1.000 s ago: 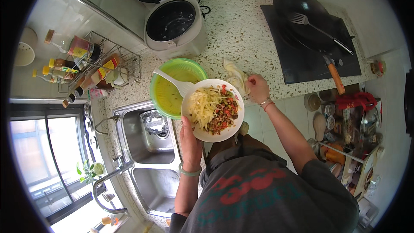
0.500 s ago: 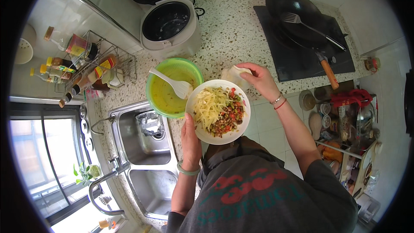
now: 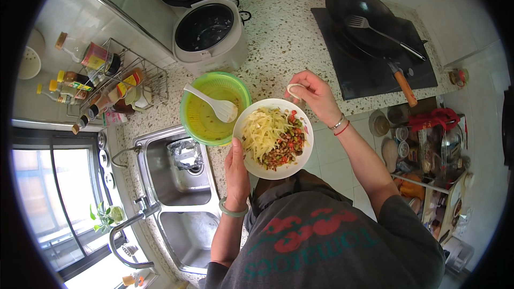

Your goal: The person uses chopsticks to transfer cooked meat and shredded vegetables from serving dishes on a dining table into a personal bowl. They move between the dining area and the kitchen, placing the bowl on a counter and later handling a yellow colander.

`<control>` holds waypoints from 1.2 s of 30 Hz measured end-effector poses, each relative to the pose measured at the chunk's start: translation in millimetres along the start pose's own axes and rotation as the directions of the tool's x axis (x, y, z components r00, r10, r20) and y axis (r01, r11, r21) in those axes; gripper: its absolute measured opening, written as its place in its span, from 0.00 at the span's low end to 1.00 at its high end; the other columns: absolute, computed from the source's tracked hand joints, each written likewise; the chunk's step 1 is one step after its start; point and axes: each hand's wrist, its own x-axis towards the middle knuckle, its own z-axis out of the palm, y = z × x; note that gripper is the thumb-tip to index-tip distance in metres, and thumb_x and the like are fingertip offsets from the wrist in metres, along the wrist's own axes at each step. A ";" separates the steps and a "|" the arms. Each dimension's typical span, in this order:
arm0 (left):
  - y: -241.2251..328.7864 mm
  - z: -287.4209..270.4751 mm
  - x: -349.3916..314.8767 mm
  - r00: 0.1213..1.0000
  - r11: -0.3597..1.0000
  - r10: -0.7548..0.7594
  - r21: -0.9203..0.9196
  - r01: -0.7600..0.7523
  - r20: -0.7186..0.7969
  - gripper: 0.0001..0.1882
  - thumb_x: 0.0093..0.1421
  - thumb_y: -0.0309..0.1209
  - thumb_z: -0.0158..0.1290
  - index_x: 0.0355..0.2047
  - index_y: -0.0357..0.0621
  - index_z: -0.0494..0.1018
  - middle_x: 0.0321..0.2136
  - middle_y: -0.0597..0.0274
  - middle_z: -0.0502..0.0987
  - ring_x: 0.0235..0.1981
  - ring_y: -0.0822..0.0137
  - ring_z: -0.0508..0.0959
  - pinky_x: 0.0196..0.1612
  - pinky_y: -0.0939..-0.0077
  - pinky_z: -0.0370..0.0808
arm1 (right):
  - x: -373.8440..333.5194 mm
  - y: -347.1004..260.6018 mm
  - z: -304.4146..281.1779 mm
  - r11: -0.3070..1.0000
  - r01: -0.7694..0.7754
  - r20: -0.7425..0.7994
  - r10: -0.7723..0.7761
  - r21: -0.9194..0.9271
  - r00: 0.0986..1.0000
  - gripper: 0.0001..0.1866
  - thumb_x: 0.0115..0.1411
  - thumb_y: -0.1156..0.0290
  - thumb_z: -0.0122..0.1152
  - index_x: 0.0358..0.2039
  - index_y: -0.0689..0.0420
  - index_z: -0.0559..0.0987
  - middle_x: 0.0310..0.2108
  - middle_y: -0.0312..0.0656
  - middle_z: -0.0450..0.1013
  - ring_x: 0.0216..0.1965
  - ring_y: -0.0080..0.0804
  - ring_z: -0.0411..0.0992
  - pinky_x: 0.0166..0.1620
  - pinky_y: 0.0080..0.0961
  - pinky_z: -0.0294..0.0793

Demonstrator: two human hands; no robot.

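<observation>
My left hand point(image 3: 237, 167) grips the near left rim of a white plate point(image 3: 306, 155), held level in front of my body. Pale yellow shreds like potato point(image 3: 263, 134) cover its left side. Diced green and red vegetables with brown bits point(image 3: 289, 147) fill the right. Just beyond the plate's far right rim, my right hand point(image 3: 316, 96) pinches a small white thing with a curved rim point(image 3: 293, 90); its kind is unclear. Left of the plate, a green basin point(image 3: 194, 81) with yellowish liquid has a white rice paddle point(image 3: 211, 104) lying across it.
An open rice cooker point(image 3: 211, 56) stands at the back left. A wok point(image 3: 369, 18) with a slotted turner point(image 3: 388, 37) sits on the black cooktop point(image 3: 342, 75) at right. A double sink point(image 3: 182, 182) and a bottle rack point(image 3: 155, 85) are at left. Shelves point(image 3: 428, 182) stand lower right.
The white thing in my right hand has turned, so a thin curved rim now shows instead of a broader pale surface. The plate stays nearly in place.
</observation>
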 end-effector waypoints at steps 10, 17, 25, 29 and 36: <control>11.0 6.8 -1.7 0.999 0.998 0.048 0.043 -0.049 0.020 0.31 0.69 0.50 0.42 0.55 0.30 0.68 0.48 0.59 0.75 0.48 0.72 0.71 0.52 0.78 0.67 | 11.1 -10.2 4.9 0.841 0.224 0.177 -0.155 -0.493 0.972 0.04 0.55 0.77 0.62 0.31 0.60 0.77 0.33 0.38 0.71 0.31 0.27 0.73 0.35 0.21 0.74; 3.4 7.9 0.4 0.995 0.996 0.071 0.057 -0.067 -0.064 0.31 0.68 0.51 0.43 0.52 0.31 0.70 0.46 0.59 0.76 0.46 0.72 0.74 0.50 0.79 0.69 | 10.2 -0.1 6.8 0.807 0.196 0.122 -0.154 -0.557 0.980 0.05 0.53 0.78 0.61 0.31 0.62 0.74 0.32 0.42 0.72 0.33 0.36 0.75 0.37 0.28 0.76; -7.3 12.6 4.2 0.986 0.991 0.129 -0.017 -0.132 -0.105 0.31 0.69 0.51 0.40 0.52 0.30 0.69 0.44 0.58 0.76 0.45 0.72 0.74 0.48 0.78 0.70 | -15.2 6.6 9.8 0.795 0.010 -0.044 -0.047 -0.606 0.998 0.07 0.54 0.77 0.62 0.32 0.61 0.73 0.29 0.40 0.73 0.27 0.26 0.74 0.32 0.24 0.75; -18.4 14.6 7.9 0.985 0.981 0.109 -0.146 -0.128 -0.131 0.31 0.70 0.51 0.39 0.52 0.30 0.68 0.46 0.56 0.76 0.45 0.70 0.75 0.48 0.77 0.71 | -27.4 13.4 13.1 0.828 -0.067 -0.153 -0.024 -0.557 0.988 0.09 0.53 0.75 0.63 0.34 0.60 0.73 0.29 0.42 0.73 0.31 0.30 0.74 0.35 0.26 0.75; -20.9 18.3 6.0 0.977 0.971 0.136 -0.176 -0.165 -0.167 0.33 0.69 0.52 0.39 0.55 0.30 0.65 0.50 0.54 0.73 0.48 0.68 0.73 0.51 0.75 0.70 | -54.6 23.1 22.1 0.871 -0.185 -0.156 0.126 -0.456 0.980 0.12 0.61 0.70 0.55 0.43 0.62 0.74 0.21 0.41 0.73 0.21 0.22 0.68 0.27 0.22 0.69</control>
